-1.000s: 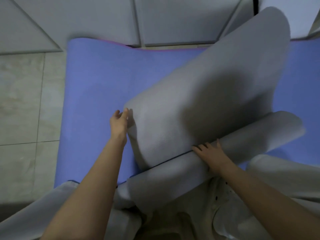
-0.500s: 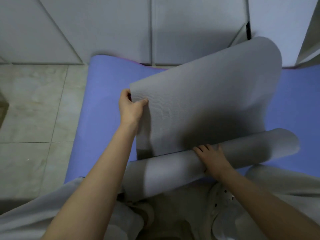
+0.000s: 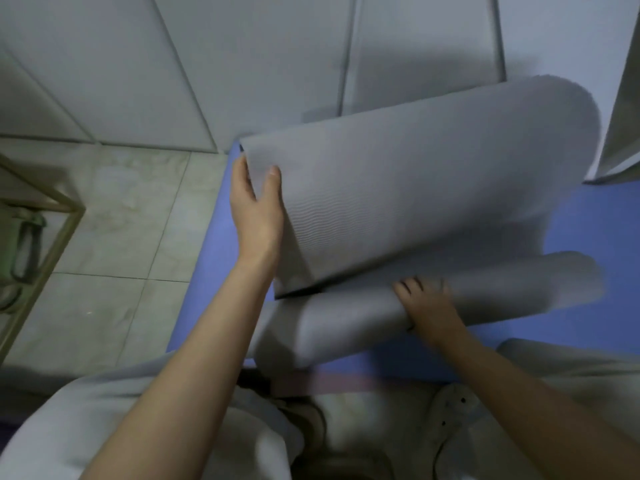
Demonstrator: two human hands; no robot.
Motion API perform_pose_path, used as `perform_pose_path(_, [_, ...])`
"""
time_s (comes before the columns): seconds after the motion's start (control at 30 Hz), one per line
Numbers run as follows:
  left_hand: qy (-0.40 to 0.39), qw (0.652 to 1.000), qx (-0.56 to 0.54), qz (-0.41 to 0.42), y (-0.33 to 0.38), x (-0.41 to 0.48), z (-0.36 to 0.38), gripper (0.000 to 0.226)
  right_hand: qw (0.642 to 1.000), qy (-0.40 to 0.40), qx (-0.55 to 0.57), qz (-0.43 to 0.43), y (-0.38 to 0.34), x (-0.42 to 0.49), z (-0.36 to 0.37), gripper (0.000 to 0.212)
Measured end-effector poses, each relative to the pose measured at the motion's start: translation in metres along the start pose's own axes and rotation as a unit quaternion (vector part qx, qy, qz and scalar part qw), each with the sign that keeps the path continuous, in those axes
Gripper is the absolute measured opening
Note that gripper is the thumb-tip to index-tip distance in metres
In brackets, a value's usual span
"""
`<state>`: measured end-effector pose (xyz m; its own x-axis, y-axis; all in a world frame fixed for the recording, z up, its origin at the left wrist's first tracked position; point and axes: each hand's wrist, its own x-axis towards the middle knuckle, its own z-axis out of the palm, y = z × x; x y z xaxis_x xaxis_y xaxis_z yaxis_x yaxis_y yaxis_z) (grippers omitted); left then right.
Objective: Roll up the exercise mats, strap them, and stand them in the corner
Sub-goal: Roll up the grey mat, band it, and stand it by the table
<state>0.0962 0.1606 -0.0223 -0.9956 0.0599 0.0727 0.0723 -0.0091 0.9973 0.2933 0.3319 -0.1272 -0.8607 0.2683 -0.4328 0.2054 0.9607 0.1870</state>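
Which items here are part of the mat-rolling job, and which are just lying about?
Job: grey mat, half rolled; blue mat beneath it; left hand pinching the loose end; right hand on the roll.
Lying about: metal frame; green object by it.

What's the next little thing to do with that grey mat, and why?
Probably wind the loose flap down over the grey roll. The left hand pinches the flap's edge, lifted clear of the blue mat, while the right hand rests on the roll, so the tail looks ready to wrap.
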Motion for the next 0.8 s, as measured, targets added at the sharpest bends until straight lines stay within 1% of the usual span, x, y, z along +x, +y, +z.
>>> perform_pose_path(0.07, [0.03,0.995,0.001,0.095,0.011,-0.004,-0.012,0.032,0.998,0.06,0.01,-0.012,-0.002,0.003,0.004,0.093])
perform_pose_path(0.13, [0.054,0.982,0.026,0.181,0.02,-0.007,-0.024,0.033,0.997,0.068,-0.01,-0.019,-0.009,0.003,-0.007,0.088])
perform_pose_path(0.17, [0.066,0.975,0.044,0.206,0.022,-0.006,-0.031,0.031,0.997,0.071,-0.025,-0.03,-0.014,0.002,-0.018,0.085])
perform_pose_path(0.2, [0.078,0.972,0.059,0.215,0.022,-0.005,-0.037,0.029,0.997,0.055,-0.027,-0.043,-0.019,0.003,-0.026,0.082])
perform_pose_path(0.27, [0.095,0.973,0.078,0.194,0.014,0.001,-0.053,0.026,0.997,0.044,-0.001,-0.065,-0.027,0.002,-0.039,0.079])
perform_pose_path(0.37, [0.087,0.982,0.117,0.12,-0.004,0.005,-0.075,0.027,0.998,0.008,-0.027,-0.057,-0.034,-0.001,-0.047,0.077])
perform_pose_path(0.47, [0.076,0.98,0.176,0.044,-0.022,0.003,-0.087,0.03,0.998,0.011,-0.013,-0.055,-0.037,-0.006,-0.045,0.068])
perform_pose_path(0.53, [0.064,0.974,0.218,0.006,-0.027,0.001,-0.086,0.043,0.999,0.007,-0.013,-0.051,-0.036,-0.008,-0.04,0.064])
perform_pose_path(0.57, [0.058,0.964,0.258,-0.019,-0.028,-0.001,-0.083,0.055,0.999,0.0,-0.012,-0.047,-0.035,-0.01,-0.038,0.063])
perform_pose_path(0.63, [0.051,0.933,0.349,-0.071,-0.028,-0.014,-0.076,0.077,0.999,-0.016,-0.008,-0.043,-0.033,-0.012,-0.035,0.065])
perform_pose_path(0.7, [0.038,0.91,0.406,-0.071,-0.026,-0.035,-0.069,0.09,0.999,-0.03,0.004,-0.038,-0.031,-0.014,-0.036,0.072])
perform_pose_path(0.8, [-0.014,0.896,0.442,-0.047,-0.029,-0.062,-0.058,0.097,0.999,-0.033,0.014,-0.027,-0.027,-0.015,-0.039,0.084])
